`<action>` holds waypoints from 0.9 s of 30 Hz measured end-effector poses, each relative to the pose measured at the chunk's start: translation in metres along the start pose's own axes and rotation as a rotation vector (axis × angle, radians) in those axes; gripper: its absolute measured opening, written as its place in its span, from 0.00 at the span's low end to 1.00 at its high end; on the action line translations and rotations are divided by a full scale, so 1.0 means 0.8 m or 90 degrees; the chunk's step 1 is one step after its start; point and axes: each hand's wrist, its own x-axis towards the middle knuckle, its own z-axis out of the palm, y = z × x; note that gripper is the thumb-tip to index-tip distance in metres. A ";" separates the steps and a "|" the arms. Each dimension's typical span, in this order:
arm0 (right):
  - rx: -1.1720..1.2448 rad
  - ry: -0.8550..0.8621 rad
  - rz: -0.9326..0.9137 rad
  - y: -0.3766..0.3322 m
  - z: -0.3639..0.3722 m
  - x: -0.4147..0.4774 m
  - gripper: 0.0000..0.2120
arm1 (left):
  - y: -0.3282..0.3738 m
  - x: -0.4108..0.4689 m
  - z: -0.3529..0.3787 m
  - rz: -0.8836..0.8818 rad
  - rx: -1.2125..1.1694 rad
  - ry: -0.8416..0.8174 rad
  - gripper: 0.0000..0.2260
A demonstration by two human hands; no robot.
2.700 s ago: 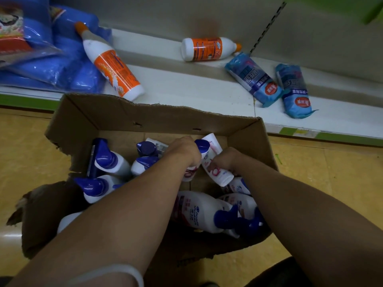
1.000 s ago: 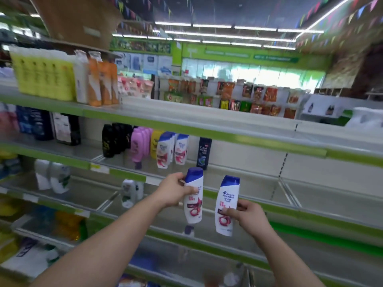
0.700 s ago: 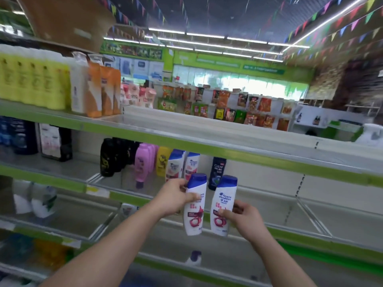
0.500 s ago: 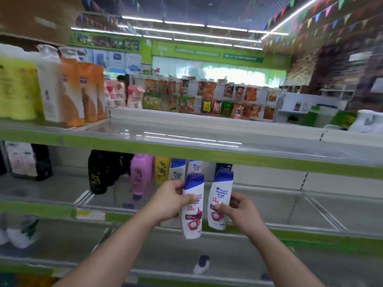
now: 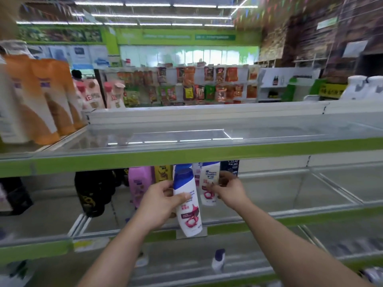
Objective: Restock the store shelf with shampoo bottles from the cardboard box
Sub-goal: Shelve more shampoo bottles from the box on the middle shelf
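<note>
My left hand [image 5: 160, 204] grips a white shampoo bottle with a blue cap [image 5: 187, 206], held upright in front of the middle shelf's green edge [image 5: 269, 221]. My right hand [image 5: 229, 190] grips a second white shampoo bottle [image 5: 209, 183] farther in, over the middle shelf, its top hidden by the upper shelf edge. Behind them stand matching white bottles, next to a dark blue bottle [image 5: 230, 167]. The cardboard box is out of view.
Pink [image 5: 141, 186], yellow [image 5: 162, 172] and black bottles [image 5: 94, 193] stand left of my hands. The upper shelf [image 5: 186, 156] carries orange and white bottles [image 5: 37, 100] at its left. Two small bottles [image 5: 218, 258] stand on the lower shelf. Snack racks fill the background.
I took two bottles out of the box and raised them to the shelves. Since half a second ago both hands have pushed forward, the right bottle now under the upper shelf.
</note>
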 end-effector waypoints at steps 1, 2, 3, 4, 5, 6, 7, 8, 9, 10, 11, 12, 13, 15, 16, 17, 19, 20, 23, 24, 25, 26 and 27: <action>0.003 -0.004 0.004 0.001 0.002 0.005 0.17 | -0.001 0.001 -0.001 -0.001 -0.003 0.003 0.13; 0.009 -0.005 0.005 0.002 0.004 0.010 0.16 | -0.001 0.002 -0.002 -0.002 -0.006 0.008 0.12; 0.009 -0.003 0.007 0.004 0.007 0.015 0.14 | -0.002 0.003 -0.003 -0.004 -0.011 0.014 0.12; 0.008 -0.002 0.007 0.006 0.009 0.019 0.12 | -0.003 0.004 -0.003 -0.005 -0.017 0.019 0.12; 0.005 -0.004 0.008 0.007 0.011 0.022 0.11 | -0.003 0.005 -0.004 -0.006 -0.021 0.023 0.12; 0.006 -0.007 0.007 0.009 0.013 0.025 0.10 | -0.003 0.005 -0.004 -0.007 -0.024 0.026 0.12; 0.006 -0.006 0.009 0.010 0.015 0.027 0.10 | -0.004 0.006 -0.004 -0.008 -0.026 0.029 0.11; 0.005 -0.002 0.004 0.010 0.016 0.028 0.11 | -0.005 0.007 -0.004 -0.010 -0.031 0.032 0.11; 0.000 -0.001 -0.001 0.011 0.017 0.030 0.11 | -0.006 0.009 -0.004 -0.013 -0.035 0.035 0.11; -0.008 -0.001 -0.009 0.012 0.019 0.032 0.11 | -0.007 0.010 -0.004 -0.015 -0.037 0.038 0.11; -0.014 -0.002 -0.018 0.012 0.021 0.033 0.11 | -0.008 0.012 -0.004 -0.016 -0.039 0.040 0.11; -0.023 0.000 -0.027 0.012 0.023 0.033 0.11 | -0.009 0.013 -0.004 -0.017 -0.040 0.041 0.11; -0.031 0.005 -0.031 0.013 0.025 0.034 0.12 | -0.009 0.015 -0.004 -0.019 -0.042 0.044 0.11; -0.030 0.015 -0.035 0.016 0.029 0.037 0.14 | -0.011 0.021 -0.004 -0.023 -0.046 0.052 0.11; -0.024 0.020 -0.038 0.017 0.031 0.038 0.15 | -0.012 0.023 -0.004 -0.024 -0.048 0.056 0.11; -0.017 0.027 -0.039 0.017 0.033 0.039 0.16 | -0.012 0.025 -0.003 -0.026 -0.048 0.059 0.11; -0.010 0.039 -0.036 0.017 0.035 0.040 0.16 | -0.013 0.028 -0.002 -0.026 -0.047 0.060 0.11; -0.009 0.041 -0.033 0.018 0.036 0.040 0.16 | -0.012 0.030 -0.001 -0.025 -0.050 0.059 0.11; -0.015 0.034 -0.034 0.016 0.039 0.042 0.16 | -0.010 0.033 0.003 -0.017 -0.055 0.058 0.10; -0.009 0.028 -0.033 0.015 0.039 0.043 0.16 | -0.008 0.034 0.004 -0.013 -0.054 0.058 0.09; 0.001 0.020 -0.031 0.013 0.039 0.043 0.15 | -0.007 0.035 0.006 -0.008 -0.054 0.055 0.09; 0.009 0.013 -0.026 0.012 0.038 0.043 0.16 | -0.005 0.036 0.008 -0.004 -0.053 0.052 0.10; 0.018 0.008 -0.021 0.010 0.036 0.041 0.17 | -0.004 0.037 0.010 0.001 -0.054 0.049 0.10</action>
